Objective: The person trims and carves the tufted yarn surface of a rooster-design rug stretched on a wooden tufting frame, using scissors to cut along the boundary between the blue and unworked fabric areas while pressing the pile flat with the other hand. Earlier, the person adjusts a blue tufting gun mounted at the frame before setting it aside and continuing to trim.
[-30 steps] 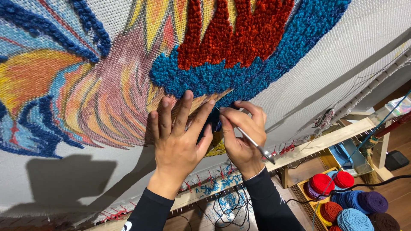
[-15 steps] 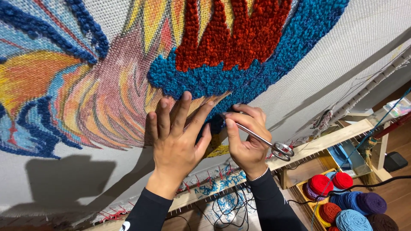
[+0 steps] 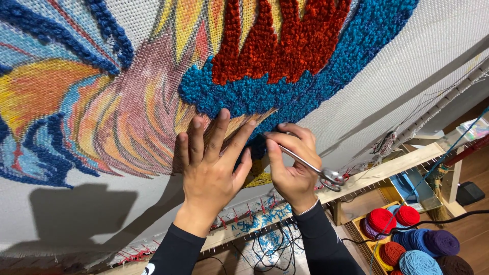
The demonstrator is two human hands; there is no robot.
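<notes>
Pressing flat against stretched canvas (image 3: 417,66), left hand (image 3: 211,173), fingers spread wide, gripping nothing, fingertips at edge of blue tufted yarn (image 3: 244,97). Right hand (image 3: 291,170) curled closed around metal scissors (image 3: 310,165), tips hidden against blue pile beside left index finger. Yarn balls (image 3: 407,239) in box lower right, well apart.

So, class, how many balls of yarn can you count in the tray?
7 yarn balls: two red on top, a mauve one tucked under them, blue and purple in the middle, orange, light blue and brown in front. More may be hidden.
</notes>
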